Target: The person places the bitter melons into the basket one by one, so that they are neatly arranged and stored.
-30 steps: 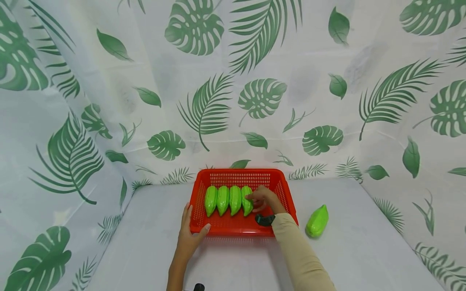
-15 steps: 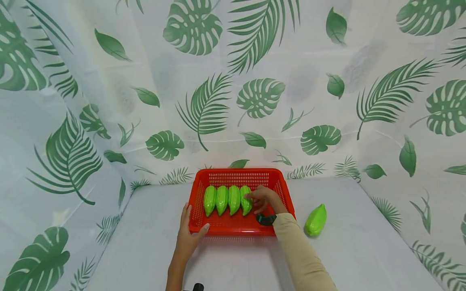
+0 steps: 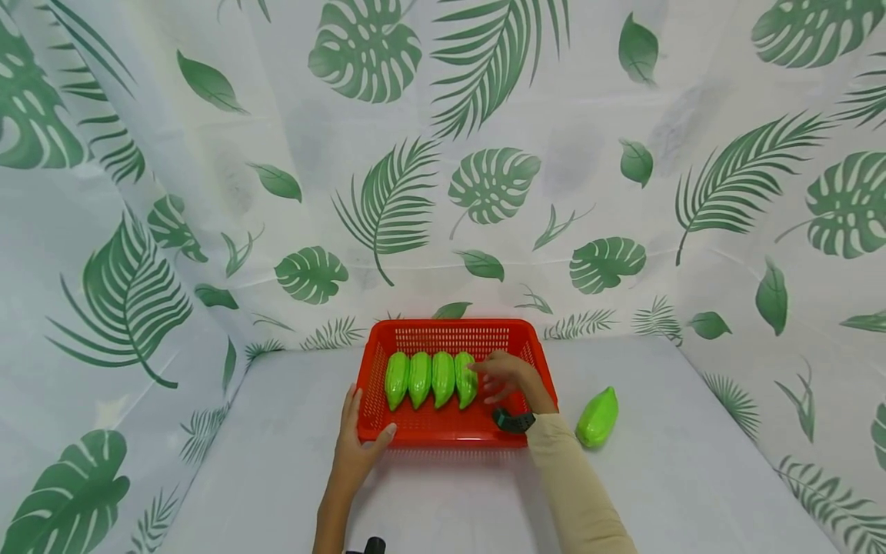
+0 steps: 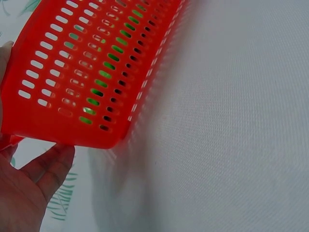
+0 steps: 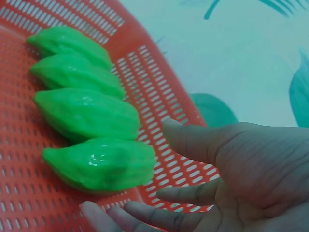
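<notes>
Several glossy green ridged fruits, like star fruits, lie side by side in the red plastic basket point(image 3: 457, 440). My left hand point(image 3: 354, 455) grips the basket's near left corner, its thumb by the front rim and the fingers along the left side; the left wrist view shows fingers point(image 4: 57, 166) at the corner rim. Over the basket, my right hand point(image 3: 511, 375) hovers beside the rightmost fruit point(image 3: 465, 382). In the right wrist view a gap shows between the spread fingers and the nearest fruit point(image 5: 104, 164), and the hand holds nothing.
One more green fruit point(image 3: 597, 418) lies on the white table point(image 3: 664, 492), right of the basket. Behind the basket rises a white cloth backdrop point(image 3: 429, 261) with green leaf prints. A dark watch-like band point(image 3: 514, 420) sits on the right wrist.
My right hand has drawn back slightly to the right from the rightmost fruit. The left hand keeps its place on the basket, and the head view has shifted a little.
</notes>
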The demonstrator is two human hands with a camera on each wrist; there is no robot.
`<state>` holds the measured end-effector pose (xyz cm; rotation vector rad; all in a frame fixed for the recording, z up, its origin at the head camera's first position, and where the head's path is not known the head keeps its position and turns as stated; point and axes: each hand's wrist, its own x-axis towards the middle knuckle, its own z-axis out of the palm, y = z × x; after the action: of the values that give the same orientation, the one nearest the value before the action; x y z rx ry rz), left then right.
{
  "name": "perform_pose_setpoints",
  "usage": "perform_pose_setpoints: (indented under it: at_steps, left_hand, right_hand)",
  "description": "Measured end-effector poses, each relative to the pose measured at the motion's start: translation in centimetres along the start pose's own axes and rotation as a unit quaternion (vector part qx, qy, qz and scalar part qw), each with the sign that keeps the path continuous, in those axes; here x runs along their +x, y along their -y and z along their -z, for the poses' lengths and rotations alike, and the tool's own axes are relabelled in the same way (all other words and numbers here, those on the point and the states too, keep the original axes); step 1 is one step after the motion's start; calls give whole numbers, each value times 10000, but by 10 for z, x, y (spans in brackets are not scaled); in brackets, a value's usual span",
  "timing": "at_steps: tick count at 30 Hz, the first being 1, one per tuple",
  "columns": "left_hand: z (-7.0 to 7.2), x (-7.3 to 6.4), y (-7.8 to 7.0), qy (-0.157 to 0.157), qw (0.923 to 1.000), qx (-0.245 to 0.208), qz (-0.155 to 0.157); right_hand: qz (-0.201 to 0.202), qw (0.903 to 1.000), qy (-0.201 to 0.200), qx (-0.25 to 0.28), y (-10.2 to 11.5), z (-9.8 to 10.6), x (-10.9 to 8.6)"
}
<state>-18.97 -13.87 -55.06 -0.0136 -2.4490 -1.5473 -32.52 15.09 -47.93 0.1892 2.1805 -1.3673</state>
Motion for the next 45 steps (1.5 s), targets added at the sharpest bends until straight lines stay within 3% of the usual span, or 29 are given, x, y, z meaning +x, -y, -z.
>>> perform_pose_setpoints:
  at_steps: [11, 19, 24, 29, 32, 34, 41, 43, 45]
  left_hand:
    - [1, 0, -2, -6, 10000, -49, 5]
    - [2, 1, -3, 16, 10000, -57, 17]
    - [2, 4, -3, 15, 9999, -110, -64]
    - [1, 1, -2, 2, 10000, -83, 4]
    - [0, -1, -2, -10, 10000, -38, 66]
    - [0, -2, -1, -7, 10000, -26, 66]
    - [1, -1, -1, -32, 10000, -81, 0]
    - [1, -1, -1, -22, 10000, -91, 8]
    - [0, -1, -2, 2, 10000, -80, 36]
  right_hand:
    - [770, 9965, 43, 336, -2, 9, -23]
    - [1614, 9842, -117, 718, -13, 16, -45]
    - [2105, 9715, -556, 937, -26, 23, -61]
    - [2466, 9514, -1479, 1097, -48, 30, -78]
    - [2638, 9318, -2139, 1283, -64, 32, -88]
    - [2748, 9119, -2661, 1484, -74, 34, -93]
    - [3097, 8057, -4579, 2128, -108, 35, -101]
    - [2992, 7863, -4997, 2063, -119, 34, -102]
    - [2701, 7751, -5370, 1944, -130, 31, -104]
